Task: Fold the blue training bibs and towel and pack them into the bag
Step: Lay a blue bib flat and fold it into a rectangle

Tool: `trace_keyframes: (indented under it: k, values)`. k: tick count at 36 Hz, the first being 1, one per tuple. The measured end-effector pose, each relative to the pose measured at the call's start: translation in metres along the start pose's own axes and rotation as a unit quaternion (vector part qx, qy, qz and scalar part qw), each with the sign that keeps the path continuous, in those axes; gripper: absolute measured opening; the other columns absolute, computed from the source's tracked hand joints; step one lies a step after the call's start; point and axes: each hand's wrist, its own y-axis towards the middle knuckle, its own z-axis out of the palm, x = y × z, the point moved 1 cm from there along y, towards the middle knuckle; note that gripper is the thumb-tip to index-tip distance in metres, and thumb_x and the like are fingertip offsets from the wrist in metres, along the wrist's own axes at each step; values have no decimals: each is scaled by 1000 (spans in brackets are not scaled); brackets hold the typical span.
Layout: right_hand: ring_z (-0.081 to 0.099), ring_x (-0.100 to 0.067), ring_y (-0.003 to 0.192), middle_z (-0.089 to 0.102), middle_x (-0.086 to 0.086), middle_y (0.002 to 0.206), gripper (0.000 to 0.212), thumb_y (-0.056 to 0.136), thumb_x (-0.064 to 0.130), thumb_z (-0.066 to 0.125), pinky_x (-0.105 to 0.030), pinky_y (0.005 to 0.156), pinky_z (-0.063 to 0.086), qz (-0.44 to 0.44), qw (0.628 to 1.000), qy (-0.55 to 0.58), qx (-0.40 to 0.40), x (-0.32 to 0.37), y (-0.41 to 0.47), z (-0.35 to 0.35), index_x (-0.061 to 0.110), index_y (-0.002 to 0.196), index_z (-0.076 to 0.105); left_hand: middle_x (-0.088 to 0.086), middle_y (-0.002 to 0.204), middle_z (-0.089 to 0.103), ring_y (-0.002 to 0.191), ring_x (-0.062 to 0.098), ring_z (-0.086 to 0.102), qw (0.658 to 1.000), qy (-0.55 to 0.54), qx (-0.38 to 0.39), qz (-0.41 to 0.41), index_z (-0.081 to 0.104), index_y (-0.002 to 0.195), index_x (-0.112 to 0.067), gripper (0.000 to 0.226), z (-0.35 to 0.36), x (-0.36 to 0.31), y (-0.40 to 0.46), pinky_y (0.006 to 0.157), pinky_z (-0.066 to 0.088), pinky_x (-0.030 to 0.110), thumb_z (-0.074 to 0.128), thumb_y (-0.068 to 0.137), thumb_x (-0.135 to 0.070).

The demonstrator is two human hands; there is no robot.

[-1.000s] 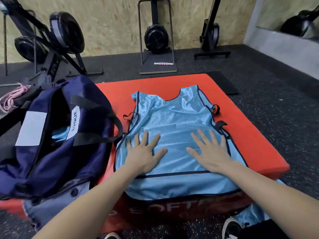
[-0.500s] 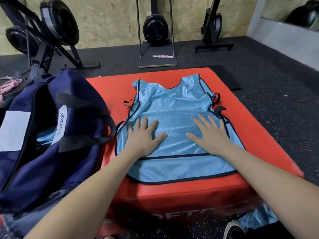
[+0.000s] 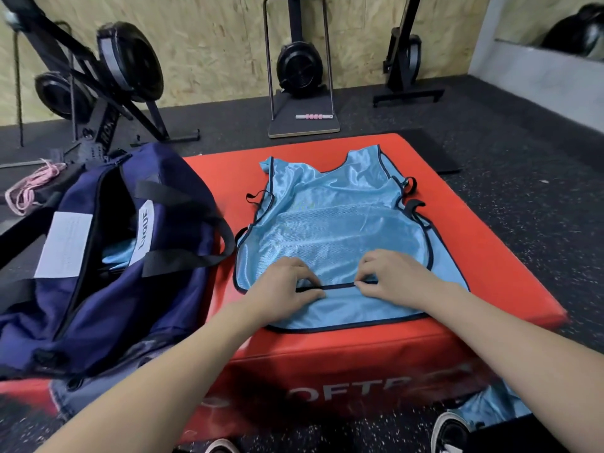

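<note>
The left hand [image 3: 287, 284] and the right hand [image 3: 394, 277] both have curled fingers and pinch the black-trimmed hem of the upper layer of the blue bib [image 3: 330, 230]. The bib lies flat on the red soft box [image 3: 490, 256], with its neck away from the person. On the left, just beside the bib, the navy bag [image 3: 98, 289] stands open, and blue fabric [image 3: 119, 256] is visible inside it.
</note>
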Motion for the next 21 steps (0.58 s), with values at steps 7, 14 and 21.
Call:
trace_keyframes:
  k: [7, 14, 21]
  values:
    - [57, -12, 91, 64, 7, 92, 17, 91, 31, 60, -35, 73, 50, -14, 999, -29, 18, 8, 0, -6, 22, 86, 72, -10, 96, 64, 100, 13, 53, 999, 26, -11, -34, 76, 94, -33, 22, 4, -11, 0, 92, 45, 32, 71, 83, -52]
    - [58, -14, 83, 62, 9, 86, 14, 88, 25, 60, -35, 67, 49, -18, 999, -32, 33, 12, 3, -6, 20, 79, 69, -14, 88, 56, 94, 11, 51, 999, 28, -13, -37, 78, 93, -30, 22, 4, -13, 4, 87, 46, 35, 70, 86, -48]
    - [55, -12, 85, 61, 7, 90, 11, 88, 22, 59, -34, 76, 50, 0, 998, -18, 60, 14, 8, -7, 16, 84, 67, -14, 86, 56, 90, 9, 49, 999, 36, -17, -34, 78, 92, -31, 23, 5, -14, 6, 85, 46, 34, 69, 85, -52]
